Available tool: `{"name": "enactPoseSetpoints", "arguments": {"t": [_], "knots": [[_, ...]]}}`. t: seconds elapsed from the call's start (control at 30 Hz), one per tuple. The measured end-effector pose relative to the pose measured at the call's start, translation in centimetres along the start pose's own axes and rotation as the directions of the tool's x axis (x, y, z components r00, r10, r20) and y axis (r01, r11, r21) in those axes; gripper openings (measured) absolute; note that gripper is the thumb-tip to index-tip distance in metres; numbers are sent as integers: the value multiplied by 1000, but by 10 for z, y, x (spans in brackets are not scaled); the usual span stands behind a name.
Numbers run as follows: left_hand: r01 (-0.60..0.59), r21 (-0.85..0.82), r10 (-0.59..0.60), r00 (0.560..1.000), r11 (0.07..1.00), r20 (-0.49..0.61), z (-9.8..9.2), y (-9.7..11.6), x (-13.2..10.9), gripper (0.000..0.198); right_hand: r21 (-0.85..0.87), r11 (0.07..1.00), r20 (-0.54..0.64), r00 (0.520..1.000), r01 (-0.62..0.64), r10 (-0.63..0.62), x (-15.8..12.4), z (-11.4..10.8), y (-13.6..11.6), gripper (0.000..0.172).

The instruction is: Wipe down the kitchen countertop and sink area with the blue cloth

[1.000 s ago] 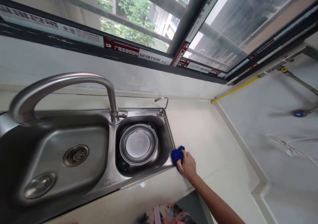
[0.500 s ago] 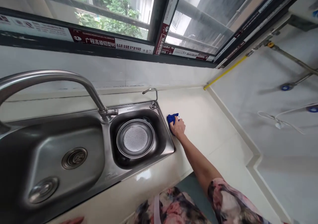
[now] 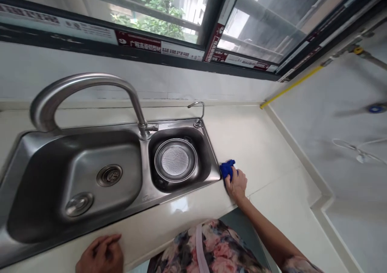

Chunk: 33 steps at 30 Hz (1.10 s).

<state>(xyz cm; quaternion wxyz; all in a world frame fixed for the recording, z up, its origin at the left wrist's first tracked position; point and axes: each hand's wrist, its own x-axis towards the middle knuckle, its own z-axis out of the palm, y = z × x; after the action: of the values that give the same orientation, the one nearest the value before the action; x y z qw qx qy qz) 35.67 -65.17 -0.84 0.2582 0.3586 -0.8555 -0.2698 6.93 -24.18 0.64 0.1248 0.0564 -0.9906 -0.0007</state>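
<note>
My right hand [image 3: 237,184] presses a bunched blue cloth [image 3: 227,169] onto the pale countertop [image 3: 256,136], beside the front right corner of the steel sink [image 3: 151,194]. Its fingers are closed over the cloth. At the bottom left, my left hand [image 3: 101,255] rests on the front strip of the counter, fingers curled in, and no object shows in it. A round metal strainer basket [image 3: 175,160] with a perforated bottom sits in the smaller right bowl of the sink.
A large curved faucet [image 3: 87,78] arches over the left bowl, where a drain [image 3: 109,175] shows. A thin small tap [image 3: 199,111] stands at the sink's back right corner. Behind is a window; a yellow pipe [image 3: 292,86] runs along the right wall.
My right hand has drawn the blue cloth along the sink's right edge toward the front. My left hand has come further into view at the bottom left. The camera view has shifted.
</note>
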Motion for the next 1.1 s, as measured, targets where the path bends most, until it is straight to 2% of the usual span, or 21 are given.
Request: {"name": "enactPoseSetpoints", "arguments": {"t": [0.1, 0.2, 0.3, 0.43, 0.53, 0.67, 0.8, 0.87, 0.97, 1.03, 1.1], "knots": [[-122, 124, 127, 991, 985, -37, -2, 3, 0, 17, 17, 991, 25, 991, 130, -131, -35, -5, -17, 48], [-167, 157, 173, 985, 973, -24, -4, 4, 0, 18, 68, 965, 92, 961, 255, -261, -63, -15, -47, 52], [-177, 170, 182, 983, 969, -12, -5, 7, 1, 20, 125, 931, 153, 920, 344, -360, -71, -25, -80, 53], [-190, 193, 197, 980, 963, -19, -5, 12, 1, 20, 223, 855, 191, 839, 469, -510, -67, -33, -121, 54], [-177, 214, 184, 983, 961, -14, -4, 12, -2, 20, 318, 765, 197, 750, 561, -632, -69, -36, -156, 56], [-149, 223, 163, 985, 963, -48, -3, 10, -8, 17, 424, 607, 204, 582, 672, -787, -81, -44, -223, 59], [-69, 115, 88, 982, 991, -169, -2, 9, -15, 24, 510, 416, 138, 406, 753, -903, -94, -56, -300, 56], [-24, 73, 42, 967, 997, -252, -1, 8, -18, 31, 547, 344, 84, 360, 763, -929, -96, -62, -327, 57], [12, 80, 14, 946, 997, -323, -1, 9, -19, 36, 592, 290, 31, 338, 752, -941, -95, -67, -336, 56], [32, 90, 0, 944, 995, -329, -1, 11, -18, 38, 595, 244, -9, 310, 766, -951, -96, -65, -317, 51], [34, 97, -3, 952, 995, -307, -2, 14, -16, 38, 588, 196, -53, 279, 785, -959, -98, -60, -282, 48]]}}
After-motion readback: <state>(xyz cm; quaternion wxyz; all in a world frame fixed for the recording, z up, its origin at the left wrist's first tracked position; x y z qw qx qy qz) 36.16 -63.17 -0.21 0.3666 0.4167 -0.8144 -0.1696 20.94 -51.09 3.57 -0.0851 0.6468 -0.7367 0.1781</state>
